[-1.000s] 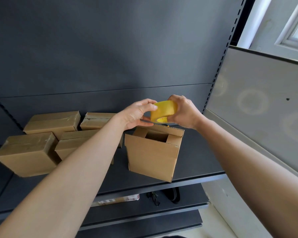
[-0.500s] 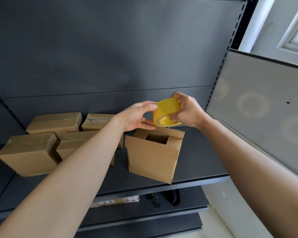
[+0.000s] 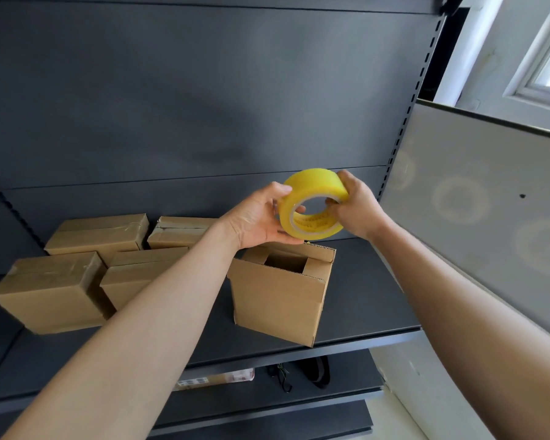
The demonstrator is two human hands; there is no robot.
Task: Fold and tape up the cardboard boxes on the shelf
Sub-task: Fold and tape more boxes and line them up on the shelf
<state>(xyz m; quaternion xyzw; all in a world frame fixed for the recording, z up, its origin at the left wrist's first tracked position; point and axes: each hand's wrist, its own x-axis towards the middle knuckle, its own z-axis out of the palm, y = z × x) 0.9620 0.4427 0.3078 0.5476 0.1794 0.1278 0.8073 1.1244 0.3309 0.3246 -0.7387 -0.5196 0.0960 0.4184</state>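
Observation:
A yellow tape roll (image 3: 311, 188) is held in the air above an upright cardboard box (image 3: 277, 300) whose top flaps are partly folded, leaving a square gap. My left hand (image 3: 261, 217) grips the roll's left side, with a finger through its core. My right hand (image 3: 353, 204) grips its right side, fingers curled into the core. The box stands on the dark shelf (image 3: 362, 300) near its front edge.
Several taped cardboard boxes (image 3: 51, 293) sit stacked at the shelf's left. A grey panel (image 3: 477, 198) closes off the right side. On the lower shelf lie a labelled flat package (image 3: 216, 377) and black straps (image 3: 315, 371).
Both hands have lifted the tape roll higher above the box and tilted it so its core faces me. My left hand now grips the roll instead of only touching it.

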